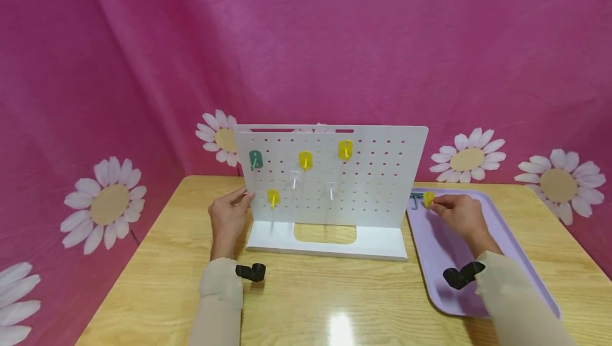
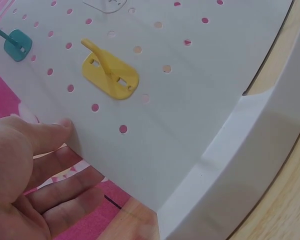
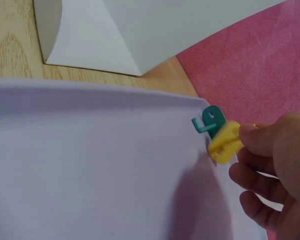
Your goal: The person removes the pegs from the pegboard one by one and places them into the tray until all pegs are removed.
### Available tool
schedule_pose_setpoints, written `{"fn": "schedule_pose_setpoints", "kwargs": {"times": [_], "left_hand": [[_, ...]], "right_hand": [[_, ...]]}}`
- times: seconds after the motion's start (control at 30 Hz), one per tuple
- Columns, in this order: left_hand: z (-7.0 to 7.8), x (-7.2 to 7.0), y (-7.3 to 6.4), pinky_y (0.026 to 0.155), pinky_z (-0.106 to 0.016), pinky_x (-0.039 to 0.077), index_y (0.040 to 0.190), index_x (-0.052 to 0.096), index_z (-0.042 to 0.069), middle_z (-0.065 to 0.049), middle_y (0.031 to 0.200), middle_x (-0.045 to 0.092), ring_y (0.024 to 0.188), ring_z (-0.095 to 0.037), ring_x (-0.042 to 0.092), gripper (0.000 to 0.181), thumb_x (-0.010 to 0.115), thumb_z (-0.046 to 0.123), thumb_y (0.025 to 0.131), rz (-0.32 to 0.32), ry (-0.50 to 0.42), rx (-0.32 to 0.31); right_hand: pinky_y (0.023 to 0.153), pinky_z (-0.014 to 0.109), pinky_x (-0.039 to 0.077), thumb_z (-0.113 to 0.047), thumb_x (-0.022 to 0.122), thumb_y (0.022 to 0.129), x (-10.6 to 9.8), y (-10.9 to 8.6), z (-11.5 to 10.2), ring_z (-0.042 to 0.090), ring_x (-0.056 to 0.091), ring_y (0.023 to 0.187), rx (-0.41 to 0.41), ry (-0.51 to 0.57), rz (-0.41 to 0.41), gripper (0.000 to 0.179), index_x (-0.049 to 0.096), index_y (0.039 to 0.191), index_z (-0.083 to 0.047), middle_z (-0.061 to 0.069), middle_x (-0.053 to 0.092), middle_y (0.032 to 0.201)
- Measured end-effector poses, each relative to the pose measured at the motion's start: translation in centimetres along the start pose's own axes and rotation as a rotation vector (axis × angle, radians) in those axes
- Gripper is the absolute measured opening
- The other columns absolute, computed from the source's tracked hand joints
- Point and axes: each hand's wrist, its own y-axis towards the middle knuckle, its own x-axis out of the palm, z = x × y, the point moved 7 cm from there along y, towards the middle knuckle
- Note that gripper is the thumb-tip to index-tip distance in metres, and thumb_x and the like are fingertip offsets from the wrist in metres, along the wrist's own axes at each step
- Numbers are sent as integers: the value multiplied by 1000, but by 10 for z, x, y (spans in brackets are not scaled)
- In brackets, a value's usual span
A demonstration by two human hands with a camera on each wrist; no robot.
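Tabletop [image 1: 287, 303]: I record white glare, bottom of head view.
Tray [image 3: 90, 175]: I see a soft-edged shadow, right wrist view.
Yellow hook [image 3: 225, 143]: slightly blurred there.

No text, label, brand name, number or sign can be read in any of the three views, be it head, left wrist or right wrist.
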Motion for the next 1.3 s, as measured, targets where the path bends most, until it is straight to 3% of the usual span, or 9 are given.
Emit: {"fn": "schedule_pose_setpoints", "kwargs": {"times": [0.3, 0.53, 0.83, 0.97, 1.1, 1.3], "left_hand": [[0, 1, 2, 83, -36, 57, 123, 72, 10, -11, 117, 71, 104, -25, 67, 33, 75, 21, 93, -9, -3, -38], [6, 0, 3, 81, -37, 57, 119, 74, 6, -13, 112, 72, 99, -25, 68, 30, 76, 18, 92, 7, 14, -3], [5, -1, 2, 80, -36, 57, 120, 73, 6, -13, 111, 72, 94, -22, 69, 31, 75, 20, 92, -4, 19, -9], [4, 0, 2, 81, -36, 57, 120, 73, 6, -13, 112, 72, 96, -23, 69, 31, 75, 20, 92, -13, 10, -17], [2, 0, 1, 81, -35, 57, 122, 73, 8, -12, 116, 71, 97, -22, 69, 32, 75, 20, 92, -12, 5, -42], [2, 0, 1, 81, -35, 57, 124, 72, 9, -13, 118, 70, 96, -22, 70, 32, 74, 19, 93, -22, -5, -55]], "right_hand": [[58, 33, 50, -14, 70, 94, 3, -2, -5, 28, 64, 74, -14, 9, -40, 29, 71, 115, 5, 21, 72, 92], [55, 31, 50, -20, 71, 94, -17, -6, -17, 28, 66, 75, -61, 40, 59, 31, 72, 114, 4, 18, 73, 88], [57, 21, 48, -29, 71, 95, -37, -10, -39, -6, 59, 69, -62, 131, 121, 37, 72, 118, 1, 15, 74, 89], [58, 20, 49, -29, 71, 95, -42, -13, -56, -5, 60, 71, -74, 168, 128, 38, 72, 118, 1, 16, 74, 92], [59, 19, 49, -24, 74, 93, -47, -14, -78, 0, 61, 74, -139, 219, 147, 33, 74, 115, 0, 15, 74, 93], [59, 16, 47, -13, 77, 90, -57, -16, -108, -3, 61, 74, -268, 276, 199, 23, 77, 110, -2, 13, 74, 92]]}}
